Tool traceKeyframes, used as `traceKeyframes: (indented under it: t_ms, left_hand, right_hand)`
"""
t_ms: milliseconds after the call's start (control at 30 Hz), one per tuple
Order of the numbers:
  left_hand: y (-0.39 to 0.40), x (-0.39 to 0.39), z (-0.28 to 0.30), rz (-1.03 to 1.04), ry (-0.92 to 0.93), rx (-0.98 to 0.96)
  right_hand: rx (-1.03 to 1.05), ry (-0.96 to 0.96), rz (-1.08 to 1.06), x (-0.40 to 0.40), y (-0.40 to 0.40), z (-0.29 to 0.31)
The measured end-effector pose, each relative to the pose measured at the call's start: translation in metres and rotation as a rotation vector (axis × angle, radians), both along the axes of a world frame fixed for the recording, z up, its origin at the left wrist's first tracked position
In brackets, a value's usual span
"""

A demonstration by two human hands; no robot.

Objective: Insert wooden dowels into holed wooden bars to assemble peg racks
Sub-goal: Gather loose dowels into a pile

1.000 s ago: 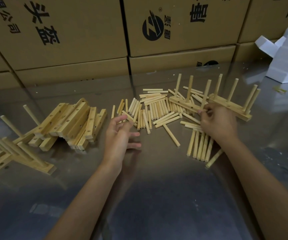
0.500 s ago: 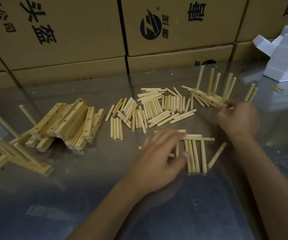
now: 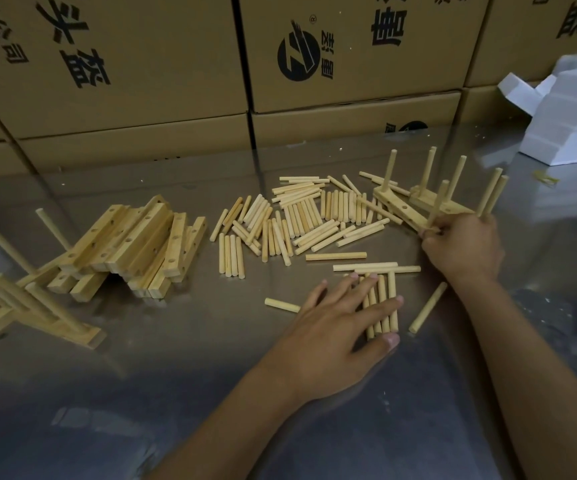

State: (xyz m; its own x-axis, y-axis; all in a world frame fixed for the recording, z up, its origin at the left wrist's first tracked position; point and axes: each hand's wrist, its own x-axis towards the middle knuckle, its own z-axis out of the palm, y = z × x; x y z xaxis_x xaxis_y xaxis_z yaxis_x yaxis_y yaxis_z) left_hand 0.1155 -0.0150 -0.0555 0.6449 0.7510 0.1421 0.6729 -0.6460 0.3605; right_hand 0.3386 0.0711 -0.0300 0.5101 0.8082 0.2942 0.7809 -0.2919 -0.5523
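We see cardboard boxes (image 3: 349, 53) stacked closed behind the table (image 3: 176, 393), so their contents cannot be told. Our left hand (image 3: 342, 327) lies flat, its fingers (image 3: 380, 303) straight and spread, pressing on a small group of dowels (image 3: 384, 306) lined up side by side under the fingertips. Our right hand (image 3: 462, 245) has curled fingers gripping the near end of a partly pegged rack (image 3: 415, 206), whose dowels stand up just beyond the knuckles. The loose dowel pile (image 3: 301, 220) lies beyond the left fingertips, and the holed wooden bars (image 3: 134, 244) are heaped well to their left, with finished racks (image 3: 20, 299) further left.
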Motion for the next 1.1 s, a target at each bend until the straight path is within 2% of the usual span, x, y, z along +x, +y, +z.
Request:
traceKeyframes:
  t_ms: [167, 233, 333, 467, 733, 967, 1100]
  left_hand:
    - [0.001, 0.0, -0.001, 0.007, 0.004, -0.01]
    - [0.001, 0.0, -0.001, 0.011, 0.004, -0.01]
    - [0.001, 0.0, -0.001, 0.011, 0.008, -0.01]
    - [0.001, -0.001, 0.0, 0.01, 0.004, -0.015]
    - [0.001, -0.001, 0.0, 0.01, 0.006, -0.005]
    - [0.008, -0.009, 0.0, 0.145, 0.002, 0.019]
    - [0.012, -0.016, 0.005, 0.202, -0.061, 0.02]
  right_hand:
    - [-0.01, 0.237, 0.048, 0.006, 0.005, 0.0]
    - [0.009, 0.275, 0.029, 0.007, 0.005, 0.002]
    - [0.057, 0.214, -0.065, 0.009, 0.005, 0.003]
    - [0.006, 0.168, -0.115, 0.011, 0.003, 0.002]
    - [-0.026, 0.192, -0.04, 0.007, 0.005, 0.001]
    - [-0.031, 0.181, 0.08, -0.006, 0.009, -0.001]
    - [-0.085, 0.167, 0.095, -0.014, 0.01, -0.002]
